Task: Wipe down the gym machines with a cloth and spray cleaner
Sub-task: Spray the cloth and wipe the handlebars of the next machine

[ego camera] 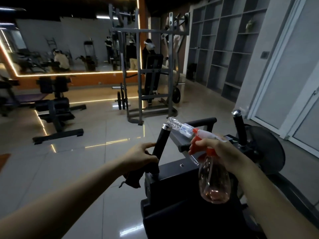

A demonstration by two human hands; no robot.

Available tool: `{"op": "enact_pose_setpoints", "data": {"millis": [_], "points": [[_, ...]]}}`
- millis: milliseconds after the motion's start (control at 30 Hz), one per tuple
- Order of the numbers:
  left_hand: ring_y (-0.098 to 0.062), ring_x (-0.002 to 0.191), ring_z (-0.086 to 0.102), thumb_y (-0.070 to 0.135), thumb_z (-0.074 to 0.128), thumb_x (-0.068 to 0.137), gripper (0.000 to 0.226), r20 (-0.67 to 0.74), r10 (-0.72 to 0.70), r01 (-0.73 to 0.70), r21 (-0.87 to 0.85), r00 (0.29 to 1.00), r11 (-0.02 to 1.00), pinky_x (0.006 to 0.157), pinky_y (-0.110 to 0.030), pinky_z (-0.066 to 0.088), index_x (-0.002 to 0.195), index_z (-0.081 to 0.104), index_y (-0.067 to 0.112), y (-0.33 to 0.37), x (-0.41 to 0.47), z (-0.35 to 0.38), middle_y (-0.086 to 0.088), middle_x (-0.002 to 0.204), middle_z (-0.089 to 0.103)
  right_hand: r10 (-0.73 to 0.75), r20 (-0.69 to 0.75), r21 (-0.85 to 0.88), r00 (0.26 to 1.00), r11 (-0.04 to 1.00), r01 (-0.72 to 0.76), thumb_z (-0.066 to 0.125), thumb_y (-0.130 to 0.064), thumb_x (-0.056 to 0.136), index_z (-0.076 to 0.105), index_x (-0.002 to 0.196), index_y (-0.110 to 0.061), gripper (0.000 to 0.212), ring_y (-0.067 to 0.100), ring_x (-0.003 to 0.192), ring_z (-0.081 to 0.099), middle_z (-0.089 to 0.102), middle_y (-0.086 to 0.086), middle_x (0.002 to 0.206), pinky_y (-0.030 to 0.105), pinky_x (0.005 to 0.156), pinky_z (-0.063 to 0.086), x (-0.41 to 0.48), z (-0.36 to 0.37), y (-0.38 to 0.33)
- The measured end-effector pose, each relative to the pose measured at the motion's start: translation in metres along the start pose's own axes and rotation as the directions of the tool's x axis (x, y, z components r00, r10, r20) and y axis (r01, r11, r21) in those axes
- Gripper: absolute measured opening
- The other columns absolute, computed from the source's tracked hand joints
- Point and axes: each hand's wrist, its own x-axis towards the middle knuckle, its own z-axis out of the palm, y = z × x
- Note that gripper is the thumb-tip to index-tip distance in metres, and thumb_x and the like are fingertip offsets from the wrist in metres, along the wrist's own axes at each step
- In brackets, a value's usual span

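Observation:
A black gym machine (174,176) fills the lower middle, with two upright padded handles. My left hand (139,156) wraps a dark cloth (133,180) around the lower part of the left handle (161,140); the cloth's end hangs below my palm. My right hand (219,150) grips the neck of a clear spray bottle (214,180) with a red and white trigger head, a little pinkish liquid at its bottom. The nozzle points toward the left handle. The right handle (239,128) stands untouched behind my right hand.
A crumpled clear water bottle (179,126) lies on the machine's grey top. A grey weight rack (148,75) with plates stands ahead, a black bench machine (55,107) to the left. Grey shelving (224,49) lines the right wall. A wall mirror reflects several people.

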Motion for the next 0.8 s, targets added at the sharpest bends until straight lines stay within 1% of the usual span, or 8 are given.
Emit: {"op": "enact_pose_setpoints", "data": {"millis": [100,233,300,400,467,533,700,800], "points": [[-0.031,0.092,0.075,0.011,0.074,0.091,0.074,-0.014,-0.047,0.046,-0.040,0.999,0.998,0.090,-0.047,0.060,0.154,0.041,0.030,-0.003,-0.003,0.002,-0.019,0.103,0.073,0.034,0.055,0.078,0.998,0.996,-0.038,0.060,-0.012,0.090,0.063,0.118,-0.007,0.029,0.031,0.095,0.072,0.072,0.022,0.106,0.044,0.082,0.055,0.008,-0.023,0.009],[-0.024,0.084,0.074,0.008,0.073,0.091,0.069,-0.075,-0.066,0.052,-0.171,0.995,0.984,0.086,-0.038,0.061,0.152,0.046,0.028,0.000,-0.007,0.015,-0.013,0.099,0.072,0.059,0.071,0.119,0.996,0.991,-0.068,0.059,-0.009,0.092,0.061,0.115,-0.009,0.023,0.025,0.076,0.072,0.074,0.016,0.089,0.035,0.062,0.056,0.021,-0.041,0.027],[-0.021,0.084,0.074,0.008,0.072,0.092,0.068,-0.094,-0.076,0.056,-0.194,0.993,0.979,0.081,-0.032,0.061,0.152,0.046,0.028,0.006,-0.009,0.022,-0.012,0.102,0.072,0.067,0.105,0.145,0.992,0.986,-0.082,0.066,-0.013,0.085,0.058,0.123,-0.005,0.039,0.028,0.077,0.071,0.073,0.017,0.090,0.036,0.060,0.055,0.030,-0.050,0.041],[-0.026,0.089,0.073,0.008,0.070,0.093,0.074,-0.031,-0.082,0.075,-0.173,0.996,0.982,0.077,-0.031,0.060,0.155,0.039,0.035,0.006,-0.015,0.019,-0.015,0.110,0.069,0.091,0.113,0.175,0.989,0.978,-0.110,0.073,-0.013,0.075,0.058,0.124,-0.005,0.052,0.034,0.086,0.071,0.073,0.019,0.095,0.049,0.075,0.058,0.040,-0.055,0.057],[-0.033,0.090,0.073,0.007,0.070,0.093,0.077,-0.019,-0.091,0.086,-0.189,0.996,0.978,0.078,-0.036,0.061,0.154,0.038,0.041,0.003,-0.016,0.019,-0.020,0.109,0.070,0.105,0.176,0.162,0.979,0.978,-0.134,0.078,-0.013,0.073,0.057,0.127,-0.007,0.058,0.043,0.100,0.069,0.071,0.024,0.108,0.057,0.089,0.055,0.046,-0.057,0.063],[-0.035,0.090,0.073,0.009,0.073,0.091,0.077,-0.064,-0.118,0.104,-0.191,0.991,0.976,0.082,-0.042,0.062,0.153,0.040,0.041,-0.002,-0.016,0.022,-0.022,0.107,0.071,0.099,0.227,0.137,0.969,0.982,-0.132,0.078,-0.017,0.074,0.056,0.128,-0.005,0.060,0.046,0.107,0.067,0.067,0.027,0.116,0.054,0.089,0.054,0.051,-0.056,0.068],[-0.028,0.090,0.073,0.020,0.077,0.089,0.075,-0.223,-0.230,0.198,-0.158,0.947,0.967,0.082,-0.036,0.060,0.154,0.040,0.025,-0.014,-0.025,0.039,-0.016,0.111,0.068,0.043,0.261,0.120,0.964,0.990,-0.076,0.071,-0.014,0.081,0.061,0.113,0.003,0.037,0.041,0.090,0.066,0.066,0.025,0.101,0.038,0.069,0.055,0.053,-0.049,0.083],[-0.029,0.089,0.075,0.019,0.075,0.090,0.066,-0.237,-0.248,0.213,-0.166,0.939,0.963,0.086,-0.041,0.062,0.149,0.046,0.019,-0.015,-0.032,0.042,-0.016,0.111,0.069,0.038,0.323,0.078,0.946,0.995,-0.067,0.067,-0.006,0.085,0.059,0.117,0.006,0.036,0.044,0.098,0.068,0.067,0.030,0.107,0.038,0.073,0.056,0.054,-0.044,0.090]]}}
